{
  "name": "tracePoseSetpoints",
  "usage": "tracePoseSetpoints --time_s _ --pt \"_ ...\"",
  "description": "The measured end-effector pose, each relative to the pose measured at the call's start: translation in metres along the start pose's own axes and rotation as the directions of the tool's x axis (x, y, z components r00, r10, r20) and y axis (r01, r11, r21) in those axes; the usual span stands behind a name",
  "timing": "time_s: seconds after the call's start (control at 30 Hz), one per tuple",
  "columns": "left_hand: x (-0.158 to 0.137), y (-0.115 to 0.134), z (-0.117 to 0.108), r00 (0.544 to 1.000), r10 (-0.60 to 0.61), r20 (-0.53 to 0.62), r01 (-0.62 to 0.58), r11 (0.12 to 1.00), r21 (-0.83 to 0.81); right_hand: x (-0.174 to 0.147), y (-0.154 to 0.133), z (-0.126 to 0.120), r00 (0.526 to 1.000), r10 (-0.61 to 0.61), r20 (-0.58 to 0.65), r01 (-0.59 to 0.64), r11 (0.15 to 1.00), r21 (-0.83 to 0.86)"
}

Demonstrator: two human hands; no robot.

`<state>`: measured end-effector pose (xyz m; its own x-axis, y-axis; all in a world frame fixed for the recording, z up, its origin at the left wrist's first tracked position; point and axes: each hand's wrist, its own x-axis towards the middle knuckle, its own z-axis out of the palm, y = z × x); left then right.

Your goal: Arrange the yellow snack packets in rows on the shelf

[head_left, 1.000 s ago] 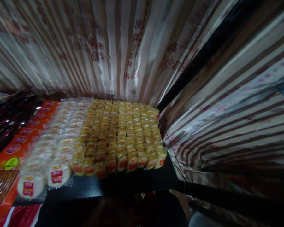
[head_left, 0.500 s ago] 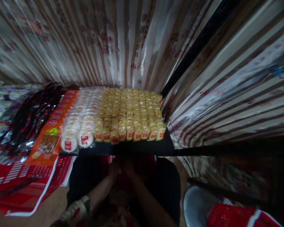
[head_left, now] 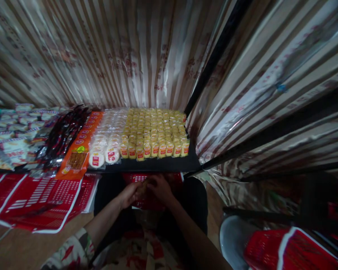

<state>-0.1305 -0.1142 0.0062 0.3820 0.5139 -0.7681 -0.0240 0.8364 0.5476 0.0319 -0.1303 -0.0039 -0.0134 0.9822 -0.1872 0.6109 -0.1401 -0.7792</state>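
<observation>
White packets: a heap [head_left: 15, 150] on the table's left end, way too jumbled to count.
Red baskets: looks like two down by the floor at left, one whole [head_left: 42, 202], one cut off.
Dark packets: one shiny pile [head_left: 64, 129], no honest count.
Orange packs: one overlapping row [head_left: 78, 152], running back to front on the table [head_left: 165, 164].
White rounds: two columns [head_left: 105, 150], red labels facing the front edge.
Left hand: one [head_left: 129, 194], fingers closed on the small thing.
Small thing: one [head_left: 141, 188], yellowish-brown, dim and blurry, between both hands just below the front edge.
Yellow packs: I get nine across the front [head_left: 154, 137], red labels, filling up to the table's right end.
Right hand: one [head_left: 161, 188], fingers bent in narrow at the small thing; can't tell if they're pinching it.
Grey tub: one [head_left: 228, 238], beyond the right front corner, low down.
Red bag or basket: one [head_left: 266, 247], beside the tub, white strip across.
</observation>
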Motion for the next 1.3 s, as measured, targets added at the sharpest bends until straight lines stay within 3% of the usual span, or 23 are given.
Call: tracePoseSetpoints --time_s 0.2,0.33,0.4,0.5,0.6,0.73,0.9,0.97,1.03,1.1,1.17,1.3 --pt "-0.028 0.027 -0.002 0.967 -0.059 0.248 0.05 0.998 0.041 -0.014 -0.013 -0.02 0.989 -0.126 -0.074 0.138 0.971 0.196" --pt "-0.035 0.043 0.003 0.948 -0.06 0.312 0.024 0.993 0.12 -0.019 -0.017 -0.031 0.999 -0.027 0.03 0.01 0.884 0.467" --pt "-0.037 0.051 0.009 0.946 -0.056 0.318 0.002 0.986 0.168 -0.021 -0.019 -0.038 1.0 0.005 0.027 -0.019 0.834 0.551" --pt "-0.04 0.063 0.022 0.959 0.04 0.282 -0.105 0.97 0.218 -0.022 -0.022 -0.047 0.998 0.043 -0.038 -0.01 0.786 0.618" --pt "-0.044 0.074 0.039 0.941 0.233 0.245 -0.295 0.921 0.256 -0.021 -0.024 -0.055 0.987 0.092 -0.135 0.015 0.77 0.638" --pt "-0.045 0.087 0.063 0.883 0.424 0.202 -0.47 0.796 0.381 -0.015 -0.028 -0.065 0.966 0.125 -0.226 0.056 0.751 0.657" --pt "-0.036 0.12 0.087 0.815 0.53 0.235 -0.56 0.616 0.554 0.003 -0.029 -0.088 0.935 0.084 -0.344 0.153 0.78 0.607" --pt "-0.028 0.142 0.097 0.758 0.611 0.227 -0.587 0.488 0.646 0.014 -0.026 -0.102 0.859 0.073 -0.506 0.208 0.854 0.477" --pt "-0.019 0.166 0.112 0.651 0.724 0.226 -0.6 0.31 0.737 0.026 -0.021 -0.118 0.746 0.038 -0.665 0.225 0.925 0.305" --pt "-0.008 0.191 0.131 0.558 0.792 0.247 -0.581 0.16 0.798 0.041 -0.016 -0.136 0.683 0.003 -0.73 0.208 0.958 0.199" --pt "0.005 0.215 0.153 0.532 0.801 0.274 -0.549 0.079 0.832 0.057 -0.012 -0.152 0.691 0.019 -0.723 0.185 0.962 0.203" --pt "0.041 0.254 0.196 0.487 0.814 0.317 -0.511 -0.029 0.859 0.09 -0.007 -0.177 0.773 0.121 -0.623 0.11 0.941 0.32"
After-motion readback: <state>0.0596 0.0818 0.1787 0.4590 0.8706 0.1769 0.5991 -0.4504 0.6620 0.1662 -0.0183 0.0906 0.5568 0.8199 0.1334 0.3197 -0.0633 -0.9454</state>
